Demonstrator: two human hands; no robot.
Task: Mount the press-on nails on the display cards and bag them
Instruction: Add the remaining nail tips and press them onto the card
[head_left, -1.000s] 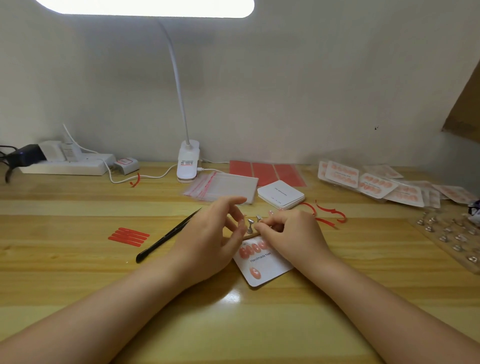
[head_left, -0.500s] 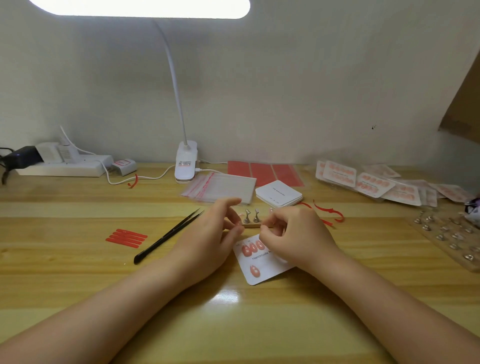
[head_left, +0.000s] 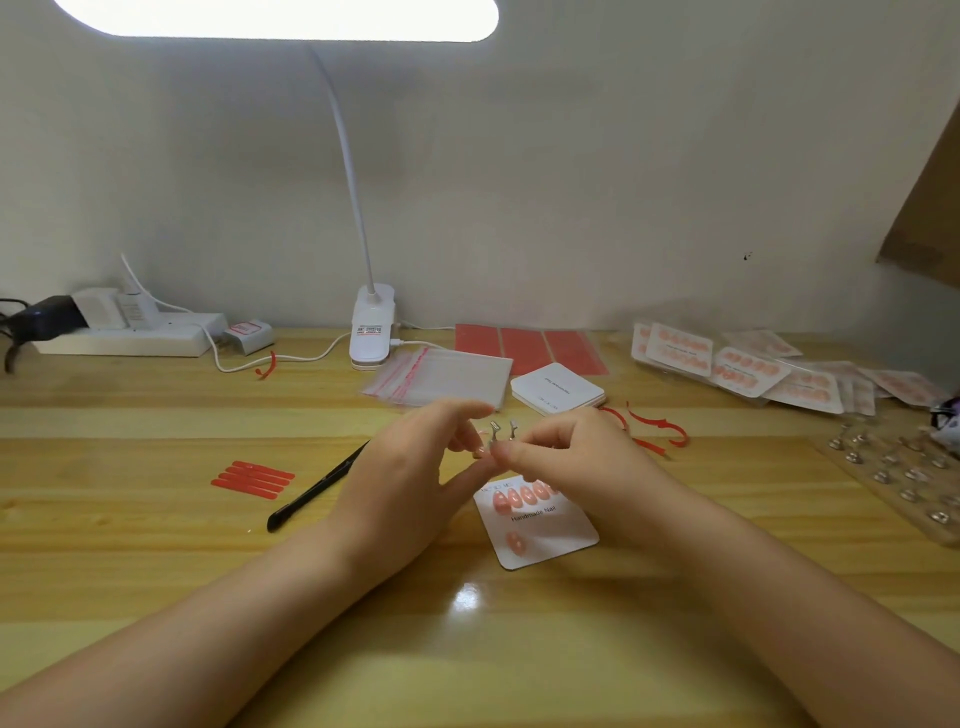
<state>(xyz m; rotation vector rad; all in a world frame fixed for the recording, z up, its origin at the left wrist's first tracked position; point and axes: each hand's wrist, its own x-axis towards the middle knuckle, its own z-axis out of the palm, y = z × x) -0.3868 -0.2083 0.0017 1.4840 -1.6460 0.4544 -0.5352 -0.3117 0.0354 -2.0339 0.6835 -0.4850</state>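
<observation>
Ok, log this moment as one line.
stage: mounting nails | left hand: steadies small nail holder | right hand: pinching at holder | display card: part filled | tweezers: idle

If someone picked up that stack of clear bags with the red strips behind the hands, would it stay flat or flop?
Likely floppy: the clear bags look like thin see-through film lying flat on the table. Probably very light, since the stack is slim. Probably slippery too; its layers are already fanned unevenly at the red-striped edge, so single bags may slide off.
</observation>
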